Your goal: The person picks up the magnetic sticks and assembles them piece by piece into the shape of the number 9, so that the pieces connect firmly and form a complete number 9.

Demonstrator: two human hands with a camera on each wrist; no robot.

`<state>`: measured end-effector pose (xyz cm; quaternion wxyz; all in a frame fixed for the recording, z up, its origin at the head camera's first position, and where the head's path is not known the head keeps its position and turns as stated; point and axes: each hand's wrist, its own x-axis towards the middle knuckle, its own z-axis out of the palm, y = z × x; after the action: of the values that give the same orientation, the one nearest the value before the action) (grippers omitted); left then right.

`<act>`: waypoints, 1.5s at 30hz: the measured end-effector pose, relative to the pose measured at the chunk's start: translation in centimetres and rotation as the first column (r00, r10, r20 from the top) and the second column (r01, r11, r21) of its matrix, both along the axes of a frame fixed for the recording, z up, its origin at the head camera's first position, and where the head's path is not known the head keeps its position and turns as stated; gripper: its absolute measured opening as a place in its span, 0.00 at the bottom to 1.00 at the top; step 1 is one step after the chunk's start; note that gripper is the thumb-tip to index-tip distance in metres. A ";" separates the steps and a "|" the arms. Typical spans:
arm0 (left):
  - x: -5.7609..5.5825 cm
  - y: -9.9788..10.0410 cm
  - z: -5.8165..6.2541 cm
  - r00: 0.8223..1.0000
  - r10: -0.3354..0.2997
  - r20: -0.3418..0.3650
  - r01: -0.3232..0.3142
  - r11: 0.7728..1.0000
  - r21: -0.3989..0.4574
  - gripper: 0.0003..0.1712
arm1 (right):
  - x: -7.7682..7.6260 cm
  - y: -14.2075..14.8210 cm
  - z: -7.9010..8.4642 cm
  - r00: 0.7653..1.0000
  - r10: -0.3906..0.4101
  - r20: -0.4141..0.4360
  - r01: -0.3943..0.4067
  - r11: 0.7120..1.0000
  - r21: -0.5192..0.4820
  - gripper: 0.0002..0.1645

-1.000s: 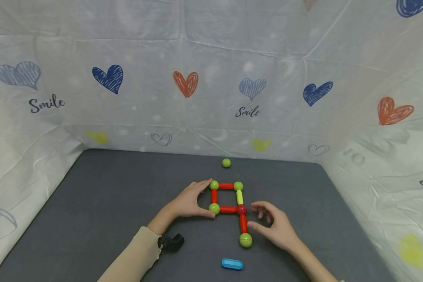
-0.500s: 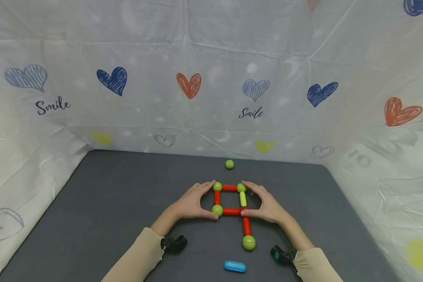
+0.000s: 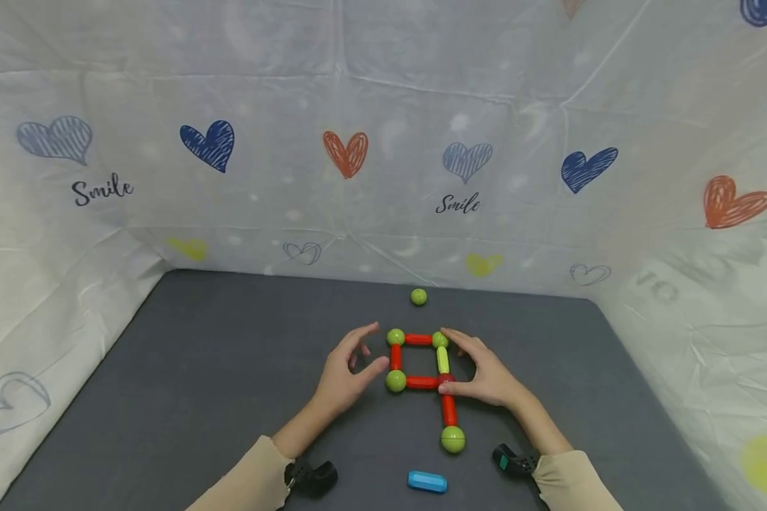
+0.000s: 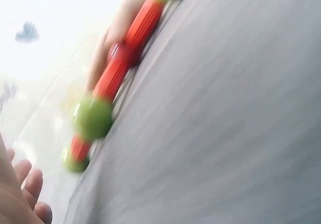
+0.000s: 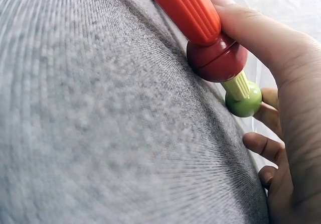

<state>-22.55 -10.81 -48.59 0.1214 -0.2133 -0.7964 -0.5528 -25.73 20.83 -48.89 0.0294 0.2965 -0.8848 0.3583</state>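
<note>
A flat square of magnetic rods and balls lies on the dark table. Red rods (image 3: pixel 418 339) make three sides and a yellow-green rod (image 3: pixel 443 360) the right side. Three corners are green balls (image 3: pixel 395 381); the near right one is a dark red ball (image 5: pixel 218 59). From it another red rod (image 3: pixel 449 410) runs toward me to a green end ball (image 3: pixel 452 439). My right hand (image 3: pixel 486 372) holds the right side, thumb against the dark red ball and index finger at the far green ball. My left hand (image 3: pixel 345 372) is just left of the square, fingers spread, holding nothing.
A loose green ball (image 3: pixel 418 297) lies near the table's back edge. Closer to me is a blue rod (image 3: pixel 427 482). A pale cloth (image 3: pixel 262 184) printed with hearts hangs behind and beside the table (image 3: pixel 198 369).
My right hand came in from the right and took hold of the square's right side. My left hand then let go of the left corners and drew back slightly left.
</note>
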 end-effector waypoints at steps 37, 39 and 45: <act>8.8 2.1 0.0 0.841 -0.523 0.141 0.536 0.767 -0.353 0.12 | 0.2 0.0 0.0 1.000 -0.004 -0.007 0.004 1.000 0.011 0.59; 8.7 2.1 -0.1 0.848 -0.519 0.109 0.521 0.778 -0.352 0.11 | 0.2 0.0 0.0 1.000 -0.005 -0.006 0.005 1.000 0.009 0.59; 8.7 2.0 -0.2 0.897 -0.441 0.039 0.427 0.838 -0.339 0.10 | 0.2 0.1 0.2 1.000 -0.018 0.004 0.018 1.000 0.012 0.59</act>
<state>-13.89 -8.79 -48.79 -0.0295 -0.4167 -0.8077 -0.4161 -25.52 20.89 -48.70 0.0288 0.2880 -0.8895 0.3535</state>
